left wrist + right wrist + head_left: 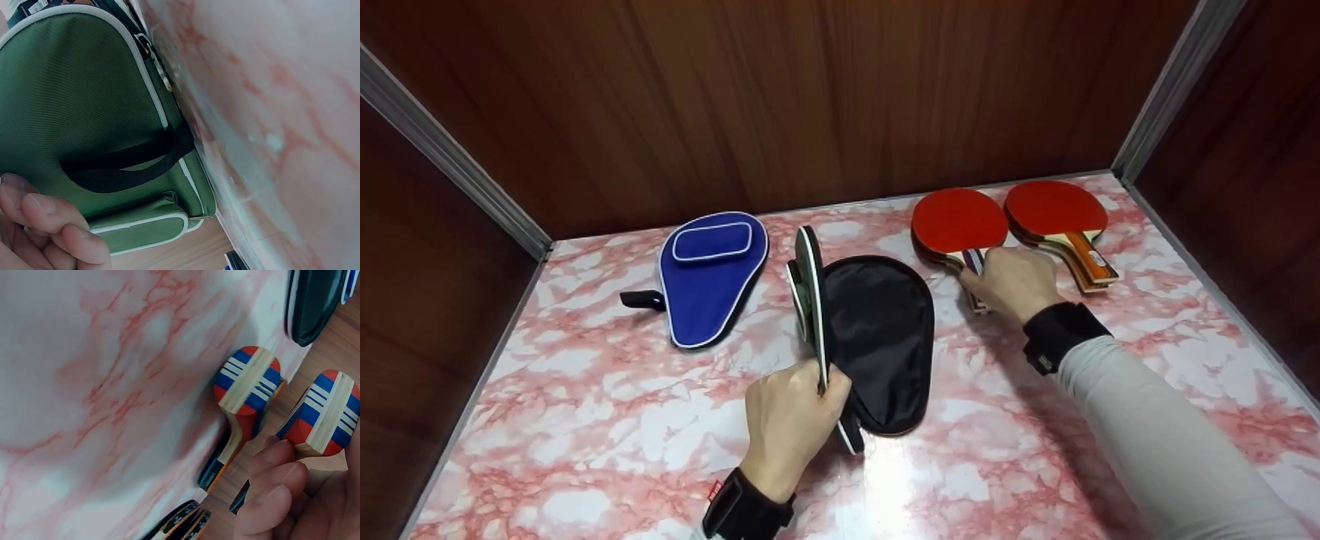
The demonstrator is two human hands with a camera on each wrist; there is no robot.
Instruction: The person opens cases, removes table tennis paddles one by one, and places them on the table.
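My left hand [789, 412] grips the narrow end of a green table tennis paddle case [84, 101], which stands on edge with its white piping upright. The left wrist view shows its black strap [121, 177] and small front pocket. Flat beside it lies a black paddle-shaped case [881, 337]. At the right, my right hand [1020, 281] holds the handle of a red table tennis paddle [960, 220]. In the right wrist view that striped handle [326, 413] sits above the fingers, apart from a second paddle's handle [247, 382] lower down.
Another pair of red paddles [1057, 208], stacked, lies at the back right. A blue paddle case [709, 289] with a black strap [641, 299] lies on the left of the marbled table [607, 420]. Brown panels [840, 105] wall in the back and both sides.
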